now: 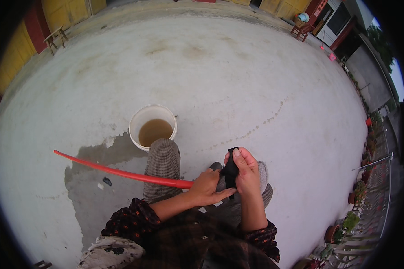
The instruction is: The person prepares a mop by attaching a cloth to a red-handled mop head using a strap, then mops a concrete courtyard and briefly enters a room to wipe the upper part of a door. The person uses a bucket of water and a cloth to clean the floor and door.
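Note:
A long red pole (121, 171) lies across my left thigh, its far end pointing left and its near end running under my left hand (205, 188). That hand is beside a strip of black cloth or tape (231, 168), its thumb stretched below it. My right hand (245, 168) pinches the upper part of the black strip between thumb and fingers. How the strip meets the pole's end is hidden by my left hand. Beyond my left knee stands a white plastic bucket (132, 134) with brownish water (155, 131) in it.
A wet patch (97, 151) spreads over the concrete floor left of the bucket, with a small dark scrap (107, 181) on it. Potted plants (351, 221) line a railing at the right. A wooden bench (55, 37) stands at the far left, a reddish chair (301, 31) at the far right.

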A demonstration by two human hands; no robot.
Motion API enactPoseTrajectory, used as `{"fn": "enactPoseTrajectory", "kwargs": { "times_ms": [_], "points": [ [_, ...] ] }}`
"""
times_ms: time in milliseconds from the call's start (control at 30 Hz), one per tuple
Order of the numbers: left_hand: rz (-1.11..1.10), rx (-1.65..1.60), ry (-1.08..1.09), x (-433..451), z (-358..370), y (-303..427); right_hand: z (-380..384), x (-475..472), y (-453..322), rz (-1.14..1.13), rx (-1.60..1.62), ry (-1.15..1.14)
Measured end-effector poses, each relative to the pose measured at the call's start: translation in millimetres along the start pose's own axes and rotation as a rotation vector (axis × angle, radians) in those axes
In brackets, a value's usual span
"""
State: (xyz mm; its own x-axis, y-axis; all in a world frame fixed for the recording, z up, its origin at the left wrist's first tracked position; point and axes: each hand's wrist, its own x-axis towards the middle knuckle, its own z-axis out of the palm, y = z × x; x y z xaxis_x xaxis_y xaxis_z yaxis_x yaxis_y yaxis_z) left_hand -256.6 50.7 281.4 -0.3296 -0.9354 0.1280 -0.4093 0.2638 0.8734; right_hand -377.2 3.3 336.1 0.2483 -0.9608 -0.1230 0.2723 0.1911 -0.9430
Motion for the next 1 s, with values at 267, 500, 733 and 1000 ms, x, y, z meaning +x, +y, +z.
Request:
{"fn": "enactPoseTrajectory", "kwargs": {
  "times_ms": [267,500,733,1000],
  "points": [
    [0.057,0.005,0.268,6.6,27.2,-28.9,11.0,7.5,-5.4,-0.365,-0.725,-0.226],
    [-0.017,0.069,0.439,6.0,-18.2,-31.5,-55.5,-68.2,-49.9,-0.336,-0.394,-0.114],
    [0.130,0.052,0.551,-2.0,-34.7,-9.9,-99.8,-29.2,107.1,0.528,0.570,-0.295],
    [0.117,-0.034,0.395,-61.9,-21.3,1.6,-77.9,34.4,115.6,0.575,0.720,-0.712]
  ]
}}
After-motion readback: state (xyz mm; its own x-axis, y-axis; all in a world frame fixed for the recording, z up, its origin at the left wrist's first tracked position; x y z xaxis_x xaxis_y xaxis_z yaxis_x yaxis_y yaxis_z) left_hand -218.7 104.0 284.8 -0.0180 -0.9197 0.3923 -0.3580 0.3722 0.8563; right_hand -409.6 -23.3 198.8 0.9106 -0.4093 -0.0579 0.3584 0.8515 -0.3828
